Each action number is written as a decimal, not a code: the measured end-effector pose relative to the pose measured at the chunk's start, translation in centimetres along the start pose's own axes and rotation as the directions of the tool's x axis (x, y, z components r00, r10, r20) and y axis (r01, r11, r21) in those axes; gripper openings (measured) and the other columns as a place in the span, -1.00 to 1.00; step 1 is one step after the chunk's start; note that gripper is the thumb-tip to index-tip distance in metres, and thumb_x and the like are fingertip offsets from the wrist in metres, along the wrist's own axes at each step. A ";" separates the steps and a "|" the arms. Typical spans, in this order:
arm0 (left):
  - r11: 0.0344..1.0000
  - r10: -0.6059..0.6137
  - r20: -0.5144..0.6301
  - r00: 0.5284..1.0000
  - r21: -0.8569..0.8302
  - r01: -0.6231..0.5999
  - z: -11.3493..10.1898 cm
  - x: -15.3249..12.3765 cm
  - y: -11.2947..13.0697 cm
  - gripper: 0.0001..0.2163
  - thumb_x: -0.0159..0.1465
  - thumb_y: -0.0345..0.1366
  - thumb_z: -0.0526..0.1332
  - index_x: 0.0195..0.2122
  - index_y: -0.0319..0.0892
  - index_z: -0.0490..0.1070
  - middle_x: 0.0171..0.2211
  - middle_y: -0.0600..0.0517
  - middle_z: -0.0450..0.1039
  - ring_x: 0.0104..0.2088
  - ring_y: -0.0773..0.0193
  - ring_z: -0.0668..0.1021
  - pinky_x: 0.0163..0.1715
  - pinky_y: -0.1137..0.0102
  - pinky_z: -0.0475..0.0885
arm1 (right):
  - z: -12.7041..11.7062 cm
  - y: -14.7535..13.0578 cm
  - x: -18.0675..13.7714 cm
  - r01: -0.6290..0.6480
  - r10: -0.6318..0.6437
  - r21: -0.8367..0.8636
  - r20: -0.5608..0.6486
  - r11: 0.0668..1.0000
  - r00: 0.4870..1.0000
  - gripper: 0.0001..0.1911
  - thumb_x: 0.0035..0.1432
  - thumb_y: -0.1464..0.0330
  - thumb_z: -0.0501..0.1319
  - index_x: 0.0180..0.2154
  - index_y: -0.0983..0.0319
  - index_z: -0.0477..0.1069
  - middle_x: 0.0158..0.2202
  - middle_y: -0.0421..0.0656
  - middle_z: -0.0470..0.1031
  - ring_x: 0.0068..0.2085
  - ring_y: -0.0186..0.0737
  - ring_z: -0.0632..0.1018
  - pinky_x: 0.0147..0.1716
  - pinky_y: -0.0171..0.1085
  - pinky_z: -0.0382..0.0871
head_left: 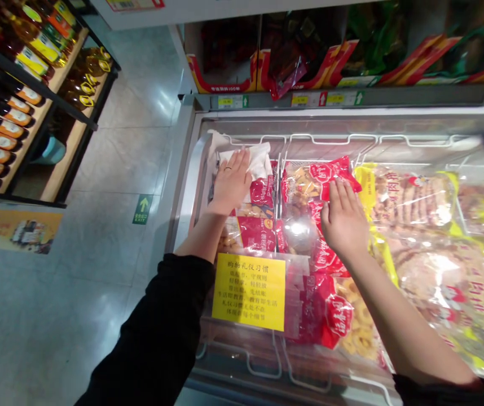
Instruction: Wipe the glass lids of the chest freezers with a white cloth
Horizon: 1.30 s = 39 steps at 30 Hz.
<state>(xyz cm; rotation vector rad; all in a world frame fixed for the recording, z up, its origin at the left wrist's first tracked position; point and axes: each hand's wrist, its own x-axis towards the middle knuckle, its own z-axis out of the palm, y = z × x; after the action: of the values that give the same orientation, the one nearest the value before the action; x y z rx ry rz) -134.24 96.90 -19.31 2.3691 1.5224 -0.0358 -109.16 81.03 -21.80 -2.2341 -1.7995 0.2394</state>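
My left hand [232, 183] lies flat with fingers stretched out on a white cloth [262, 160], near the far left corner of a chest freezer's glass lid [248, 127]. A ring shows on one finger. My right hand [344, 220] rests palm down, apparently on the same glass, its fingers extended and the thumb slightly apart. It holds nothing visible. Beneath the glass lie red bags of frozen food [318, 175] and yellow-edged bags of sliced meat [413, 197]. A yellow paper sign [249, 291] with printed text is on the glass, nearer to me than my left hand.
White wire baskets [329, 138] divide the freezer. Behind it, a shelf edge with price tags [233, 102] carries open boxes [225, 73] of packets. On the left, a rack [73, 141] holds several bottles. The tiled floor [98, 293] bears a green exit sticker [141, 209].
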 end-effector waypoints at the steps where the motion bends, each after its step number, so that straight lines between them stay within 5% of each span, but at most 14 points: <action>1: 0.998 -0.070 -0.030 0.997 -0.009 0.070 0.2 -0.4 0.2 -0.38 0.50 -0.37 -0.08 0.59 -0.22 -0.03 0.60 -0.10 -0.01 0.59 0.10 0.08 0.57 0.05 -0.01 | 0.0 0.0 0.0 0.000 0.000 0.002 0.001 1.000 1.000 -0.31 0.49 0.27 -0.09 0.53 0.38 0.12 0.54 0.09 0.20 0.55 0.12 0.21 0.53 0.20 0.10; 6: 0.968 -0.252 -0.046 0.967 -0.015 0.251 1.4 -3.6 2.0 -0.37 0.49 -0.37 -0.07 0.60 -0.22 -0.04 0.60 -0.13 -0.04 0.59 0.00 0.10 0.55 -0.09 0.05 | -0.2 -0.2 0.0 -0.005 0.005 0.016 0.013 1.000 1.000 -0.30 0.49 0.27 -0.10 0.51 0.47 0.14 0.53 0.16 0.19 0.55 0.16 0.20 0.53 0.21 0.09; 10: 0.993 -0.117 -0.014 0.993 0.015 0.117 1.4 -4.2 1.8 -0.38 0.49 -0.35 -0.04 0.59 -0.17 0.01 0.60 -0.06 -0.02 0.59 0.02 0.11 0.56 -0.05 0.01 | -0.1 -0.2 0.0 -0.018 0.018 0.010 0.006 1.000 1.000 -0.31 0.48 0.28 -0.09 0.52 0.40 0.14 0.53 0.10 0.21 0.55 0.11 0.22 0.54 0.19 0.09; 14: 0.999 0.033 0.008 0.999 0.009 -0.033 0.3 -2.0 0.1 -0.40 0.52 -0.33 -0.05 0.58 -0.11 0.04 0.60 -0.01 0.00 0.59 0.08 0.10 0.57 0.02 0.00 | 0.0 -0.1 0.0 -0.003 0.003 0.020 0.006 1.000 1.000 -0.31 0.49 0.27 -0.09 0.52 0.42 0.13 0.54 0.13 0.20 0.55 0.13 0.19 0.53 0.20 0.09; 18: 0.990 -0.141 -0.100 0.985 -0.007 0.141 0.1 -0.8 -0.6 -0.39 0.52 -0.34 -0.04 0.59 -0.13 -0.01 0.59 -0.08 0.03 0.59 -0.01 0.10 0.55 -0.08 0.02 | 0.1 0.3 0.0 0.000 0.000 0.013 0.000 1.000 1.000 -0.31 0.50 0.25 -0.10 0.52 0.42 0.13 0.54 0.15 0.19 0.56 0.15 0.18 0.52 0.22 0.11; 21: 0.971 -0.237 -0.135 0.962 -0.022 0.236 0.9 -2.2 0.4 -0.39 0.52 -0.33 -0.05 0.60 -0.14 -0.02 0.59 -0.10 0.04 0.59 -0.02 0.11 0.54 -0.10 0.07 | 0.3 0.5 0.0 0.008 -0.008 -0.006 -0.001 1.000 1.000 -0.31 0.50 0.24 -0.09 0.53 0.39 0.11 0.55 0.11 0.18 0.56 0.15 0.18 0.52 0.21 0.13; 26: 0.983 -0.181 -0.104 0.978 -0.022 0.180 2.0 -4.9 2.5 -0.40 0.53 -0.29 -0.05 0.58 -0.22 0.01 0.61 -0.14 -0.03 0.59 -0.02 0.08 0.56 -0.07 0.01 | 0.3 0.3 -0.1 0.026 -0.027 -0.025 -0.015 0.999 1.000 -0.30 0.49 0.27 -0.09 0.54 0.37 0.09 0.54 0.08 0.19 0.55 0.16 0.20 0.52 0.21 0.14; 30: 0.994 -0.108 -0.018 0.994 -0.038 0.107 0.8 -3.8 2.0 -0.39 0.52 -0.28 -0.01 0.58 -0.24 0.00 0.62 -0.12 -0.10 0.60 -0.01 0.04 0.57 -0.04 -0.04 | -0.7 -0.3 -0.2 -0.024 0.023 -0.024 -0.042 0.999 0.999 -0.29 0.47 0.25 -0.04 0.53 0.38 0.11 0.55 0.13 0.15 0.53 0.29 0.22 0.50 0.32 0.11; 34: 0.996 0.004 0.101 0.995 -0.091 0.006 -2.5 -2.5 -0.5 -0.43 0.56 -0.23 -0.07 0.56 -0.22 0.08 0.59 -0.11 0.05 0.59 0.03 0.09 0.57 0.03 -0.03 | -1.6 -3.0 0.5 0.041 -0.040 0.011 -0.035 0.999 0.999 -0.22 0.46 0.25 0.00 0.58 0.32 -0.06 0.58 0.09 0.08 0.56 0.29 0.16 0.50 0.34 0.14; 36: 0.996 0.016 -0.011 1.000 -0.086 -0.017 -4.1 -2.5 -2.4 -0.44 0.55 -0.28 -0.10 0.56 -0.14 0.08 0.58 -0.04 0.08 0.60 0.09 0.06 0.58 0.07 -0.08 | -1.3 -5.9 1.5 0.149 -0.150 0.031 0.014 0.988 0.989 -0.22 0.46 0.27 0.01 0.58 0.35 -0.07 0.58 0.10 0.10 0.56 0.22 0.16 0.53 0.28 0.11; 39: 0.992 -0.113 -0.117 0.987 -0.068 0.105 -5.1 -2.9 -5.5 -0.42 0.53 -0.34 -0.08 0.57 -0.18 0.02 0.60 -0.09 0.00 0.61 0.09 0.03 0.58 0.07 -0.05 | 0.4 -11.6 3.8 0.331 -0.339 0.084 0.119 0.940 0.933 -0.28 0.47 0.30 -0.02 0.56 0.35 0.02 0.57 0.04 0.14 0.57 0.09 0.15 0.56 0.15 0.08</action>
<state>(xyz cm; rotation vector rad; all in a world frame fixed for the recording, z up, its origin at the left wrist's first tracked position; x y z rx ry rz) -141.15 97.88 -15.34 2.2747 1.6822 0.1296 -119.23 87.05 -18.51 -1.8668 -2.1729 0.3747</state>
